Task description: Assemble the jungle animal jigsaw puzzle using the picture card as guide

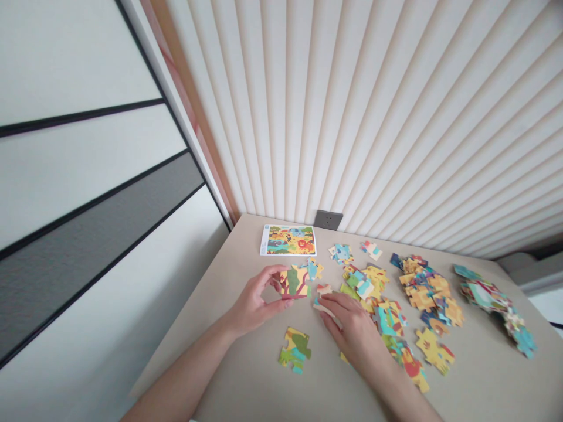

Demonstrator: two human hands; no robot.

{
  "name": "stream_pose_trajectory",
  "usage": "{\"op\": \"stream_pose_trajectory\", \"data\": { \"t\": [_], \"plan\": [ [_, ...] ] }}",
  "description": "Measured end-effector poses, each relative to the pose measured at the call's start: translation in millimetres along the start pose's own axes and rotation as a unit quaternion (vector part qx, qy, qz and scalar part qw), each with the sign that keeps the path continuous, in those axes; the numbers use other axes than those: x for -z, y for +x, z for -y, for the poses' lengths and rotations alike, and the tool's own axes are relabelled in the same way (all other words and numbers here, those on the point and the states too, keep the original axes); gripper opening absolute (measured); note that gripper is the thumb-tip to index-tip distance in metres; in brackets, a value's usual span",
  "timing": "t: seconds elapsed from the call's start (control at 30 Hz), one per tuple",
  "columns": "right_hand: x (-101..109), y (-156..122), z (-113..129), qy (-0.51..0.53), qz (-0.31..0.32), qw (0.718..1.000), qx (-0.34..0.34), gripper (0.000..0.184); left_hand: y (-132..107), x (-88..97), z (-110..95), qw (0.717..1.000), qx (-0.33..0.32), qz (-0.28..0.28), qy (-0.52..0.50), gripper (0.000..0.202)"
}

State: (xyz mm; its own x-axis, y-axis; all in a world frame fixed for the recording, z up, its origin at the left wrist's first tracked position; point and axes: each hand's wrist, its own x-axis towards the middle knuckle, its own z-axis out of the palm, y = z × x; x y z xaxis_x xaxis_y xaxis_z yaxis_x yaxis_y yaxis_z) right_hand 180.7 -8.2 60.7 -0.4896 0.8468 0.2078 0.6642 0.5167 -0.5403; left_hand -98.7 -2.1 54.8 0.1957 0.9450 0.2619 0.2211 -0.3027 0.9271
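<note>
My left hand (pixel 263 296) pinches a jigsaw puzzle piece (pixel 295 283) printed with dark red branches and green on yellow, held a little above the table. My right hand (pixel 349 322) reaches over a pale jigsaw piece (pixel 324 300) with red and blue patches; the fingertips are on it, and I cannot make out whether they grip it. Below the left hand lies a green and yellow piece (pixel 294 350). A light blue piece (pixel 312 268) rests just behind the held one. Next to the right hand spreads a loose heap of pieces (pixel 389 319), partly covered by the hand and forearm.
The picture card (pixel 290 240) lies at the table's back edge, near a dark wall socket (pixel 328 220). Two more piles, one mostly orange (pixel 426 290) and one mixed (pixel 488 296), are to the right. A ribbed wall (pixel 308 117) closes the back; a panelled partition stands left.
</note>
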Motion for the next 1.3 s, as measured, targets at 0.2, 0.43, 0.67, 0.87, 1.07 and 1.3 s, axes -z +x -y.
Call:
{"op": "stream_pose_trajectory", "data": {
  "t": [0.2, 0.43, 0.67, 0.87, 1.07, 1.3],
  "plan": [
    [-6.6, -4.0, 23.8, 0.223, -0.023, 0.965, -0.139, 0.042, -0.5, 0.8, -8.6, 0.998, 0.002, 0.058, 0.015, 0.06],
    [-15.7, -3.0, 27.7, 0.417, -0.034, 0.893, -0.165, 0.053, 0.1, 1.3, -13.7, 0.988, -0.036, 0.136, 0.068, 0.061],
    [-20.9, -2.6, 26.8, 0.44, -0.026, 0.874, -0.203, 0.045, -1.3, 2.0, -12.5, 0.982, -0.033, 0.178, 0.051, 0.07],
    [-20.1, -2.0, 32.8, 0.464, -0.049, 0.855, -0.227, 0.043, -1.0, 3.6, -13.7, 0.988, 0.009, 0.151, -0.006, 0.05],
    [-20.1, -1.9, 37.1, 0.453, -0.018, 0.858, -0.241, 0.039, -1.0, -0.3, -5.8, 0.988, 0.098, 0.104, -0.059, 0.04],
    [-24.4, -2.5, 38.0, 0.432, 0.025, 0.868, -0.244, 0.039, -0.3, 2.4, -7.1, 0.972, 0.159, 0.148, -0.09, 0.044]
  ]
}}
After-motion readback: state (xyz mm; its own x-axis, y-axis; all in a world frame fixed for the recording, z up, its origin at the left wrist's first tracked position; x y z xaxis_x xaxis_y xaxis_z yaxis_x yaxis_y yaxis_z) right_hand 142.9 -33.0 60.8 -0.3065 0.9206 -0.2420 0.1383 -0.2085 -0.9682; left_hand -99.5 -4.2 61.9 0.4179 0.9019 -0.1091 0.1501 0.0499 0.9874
